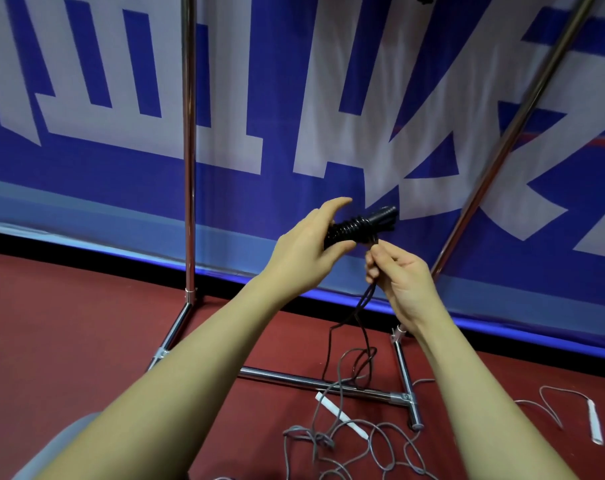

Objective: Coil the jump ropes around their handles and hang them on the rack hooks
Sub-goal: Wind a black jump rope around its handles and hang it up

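My left hand (306, 247) grips the black jump rope handles (363, 223), which carry several tight turns of black cord. Just below them, my right hand (398, 278) pinches the loose black cord (358, 310), which hangs down to the floor. A grey jump rope (332, 441) lies tangled on the red floor, one white handle (341, 415) in front of the rack base and the other white handle (595, 426) at the far right. The chrome rack (189, 168) stands behind my hands; no hooks are in view.
The rack's base bar (315, 382) and right foot (406, 379) lie on the floor below my hands. Its slanted right post (502, 147) rises to the upper right. A blue and white banner (103, 98) covers the wall behind.
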